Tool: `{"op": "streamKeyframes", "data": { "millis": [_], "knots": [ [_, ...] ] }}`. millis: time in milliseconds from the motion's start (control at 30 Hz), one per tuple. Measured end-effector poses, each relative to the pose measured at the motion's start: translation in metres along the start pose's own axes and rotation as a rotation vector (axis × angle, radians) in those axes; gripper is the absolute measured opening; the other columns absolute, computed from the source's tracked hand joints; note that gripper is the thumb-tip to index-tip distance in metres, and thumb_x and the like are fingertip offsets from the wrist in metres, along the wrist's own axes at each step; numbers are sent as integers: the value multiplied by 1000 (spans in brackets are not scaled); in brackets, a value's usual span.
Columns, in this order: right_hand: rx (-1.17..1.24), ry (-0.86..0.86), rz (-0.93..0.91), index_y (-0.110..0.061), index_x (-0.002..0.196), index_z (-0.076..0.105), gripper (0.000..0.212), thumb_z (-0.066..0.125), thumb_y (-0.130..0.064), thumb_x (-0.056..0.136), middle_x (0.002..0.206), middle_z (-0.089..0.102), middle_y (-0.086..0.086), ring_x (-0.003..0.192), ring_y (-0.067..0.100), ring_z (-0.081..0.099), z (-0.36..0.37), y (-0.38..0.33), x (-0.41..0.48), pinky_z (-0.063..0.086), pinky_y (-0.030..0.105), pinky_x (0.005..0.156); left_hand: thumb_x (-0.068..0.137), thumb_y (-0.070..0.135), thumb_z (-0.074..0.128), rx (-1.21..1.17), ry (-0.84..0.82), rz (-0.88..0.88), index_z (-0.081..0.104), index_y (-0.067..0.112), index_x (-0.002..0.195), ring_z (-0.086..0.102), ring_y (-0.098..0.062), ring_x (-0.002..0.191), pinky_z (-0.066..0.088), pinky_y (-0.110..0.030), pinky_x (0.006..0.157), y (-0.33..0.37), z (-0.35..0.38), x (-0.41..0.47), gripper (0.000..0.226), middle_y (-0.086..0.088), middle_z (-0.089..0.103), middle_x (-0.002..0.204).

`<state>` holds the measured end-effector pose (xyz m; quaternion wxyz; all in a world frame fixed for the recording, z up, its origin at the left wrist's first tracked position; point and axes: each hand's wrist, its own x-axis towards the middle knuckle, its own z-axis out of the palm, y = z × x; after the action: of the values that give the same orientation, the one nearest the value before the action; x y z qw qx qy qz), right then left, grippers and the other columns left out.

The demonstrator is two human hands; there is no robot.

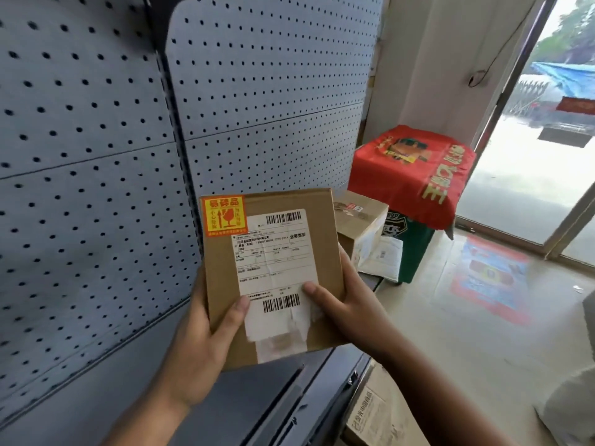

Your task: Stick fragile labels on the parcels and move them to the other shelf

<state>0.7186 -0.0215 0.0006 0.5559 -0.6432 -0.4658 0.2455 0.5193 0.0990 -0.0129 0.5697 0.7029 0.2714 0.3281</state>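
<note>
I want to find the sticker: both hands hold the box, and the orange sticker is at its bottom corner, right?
Not quite. The head view shows the orange sticker in the top left corner of the box, not the bottom. The left hand and right hand do both hold the box.

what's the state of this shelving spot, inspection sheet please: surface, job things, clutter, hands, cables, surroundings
surface: grey shelf below a perforated back panel
job's things: cardboard parcel held up before the panel; orange fragile label stuck at its top left corner, white shipping label beside it
clutter: second cardboard box and a white mailer behind the parcel; printed carton at the lower edge
grippers: left hand and right hand both grip the parcel's lower part, thumbs on its face
cables: thin dark cord hanging on the wall, upper right
surroundings: red cloth draped over a green bin; glass door at right
</note>
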Motion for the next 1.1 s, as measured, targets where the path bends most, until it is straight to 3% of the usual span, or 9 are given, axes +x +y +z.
{"op": "streamKeyframes", "data": {
  "millis": [133,200,300,367,600,733,800,967,1100],
  "knots": [
    [-64,-120,-25,-58,148,22,75,68,-44,89,120,61,-39,111,-15,60,-3,8,38,51,13,96,87,64,60,27,122,2,33,49,147,61,4,119,47,-30,101,-2,1,4,67,28,64,129],
    [-6,-236,-47,-50,150,25,75,69,-40,90,126,64,-27,117,-4,62,0,12,57,55,24,97,86,64,61,39,192,-8,32,46,148,62,4,119,49,-27,100,-4,0,2,71,28,64,129],
    [45,-378,-69,-43,147,31,71,70,-30,90,126,67,-22,117,1,65,11,14,77,57,25,93,91,43,62,47,313,-26,30,37,150,61,6,119,49,-9,92,-6,-3,-6,67,28,65,127],
    [63,-458,-87,-41,148,30,72,70,-27,90,126,67,-21,117,2,65,20,18,87,56,23,92,91,30,62,91,376,-48,29,35,151,60,5,121,47,-6,92,-8,-5,-12,69,27,65,129],
    [-11,-617,-75,-35,151,27,78,74,-26,89,129,66,-23,122,2,62,61,47,105,55,27,97,89,34,71,271,550,-156,16,41,157,51,1,134,45,-41,113,-39,-24,-35,88,25,55,143],
    [-116,-624,-65,-35,149,27,79,76,-29,88,118,61,-41,113,-16,58,76,68,108,50,8,93,89,29,75,348,598,-213,13,42,158,49,7,133,44,-40,114,-57,-24,-37,94,28,53,144],
    [-145,-613,-44,-33,150,26,81,76,-30,88,120,62,-38,114,-17,56,80,76,109,47,3,90,88,26,76,384,613,-233,15,42,157,49,9,131,45,-36,113,-65,-22,-34,94,29,53,143],
    [-205,-582,-5,-34,143,33,72,78,-28,87,126,64,-26,117,-6,59,84,92,115,50,33,105,87,29,78,445,639,-267,10,43,158,47,3,136,47,-38,112,-77,-20,-26,100,25,49,149],
    [-236,-583,8,-35,141,35,68,77,-28,88,128,63,-24,120,-1,59,90,96,118,50,33,105,86,30,78,461,676,-297,11,44,157,48,-1,137,48,-41,110,-84,-21,-22,98,24,48,149]
  ]
}}
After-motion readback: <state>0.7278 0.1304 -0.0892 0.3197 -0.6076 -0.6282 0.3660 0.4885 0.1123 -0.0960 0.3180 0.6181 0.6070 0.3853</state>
